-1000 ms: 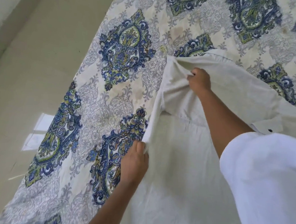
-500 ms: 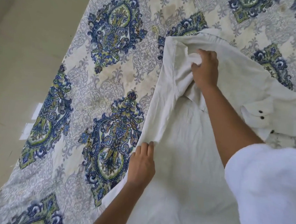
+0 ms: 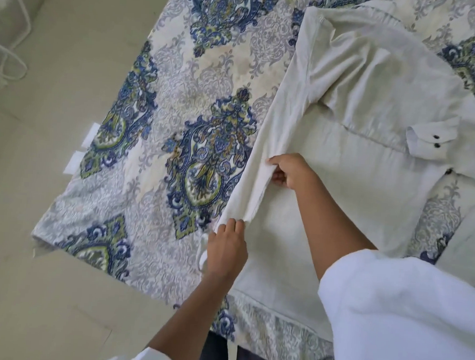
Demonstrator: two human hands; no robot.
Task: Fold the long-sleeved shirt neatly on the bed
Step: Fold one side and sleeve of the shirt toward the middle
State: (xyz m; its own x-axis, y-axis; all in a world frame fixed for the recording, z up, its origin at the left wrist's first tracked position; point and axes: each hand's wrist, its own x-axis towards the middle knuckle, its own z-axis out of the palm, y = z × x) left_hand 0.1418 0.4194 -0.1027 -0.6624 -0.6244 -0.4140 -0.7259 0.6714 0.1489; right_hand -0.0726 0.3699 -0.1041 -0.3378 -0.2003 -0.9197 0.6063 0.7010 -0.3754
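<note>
**Item:** long-sleeved shirt (image 3: 328,171), pale cream. It lies flat on the bed (image 3: 179,115), right of the bed's middle, with the hem toward the near edge and the collar end far. The left side is turned in over the body along one long lengthwise fold. One sleeve lies across the far part of the body. Its cuff (image 3: 430,140) is to the right and shows two dark buttons.

**Right hand** (image 3: 289,170): clamped on the folded left edge about midway along, thumb over the cloth and fingers curled beneath it.

**Left hand** (image 3: 226,248): at the near end of the same fold. The fingers are close together and nearly straight against the cloth, which bunches at their tips. The thumb is hidden, so I cannot tell whether the hand grips or merely presses.

**Bed:** spread printed with blue and green medallions on grey-white scrollwork.

**Also present:**
- the person's white sleeve (image 3: 403,315), near right
- beige floor (image 3: 43,293), to the left
- a white cord (image 3: 13,54) lying on the floor, far left
</note>
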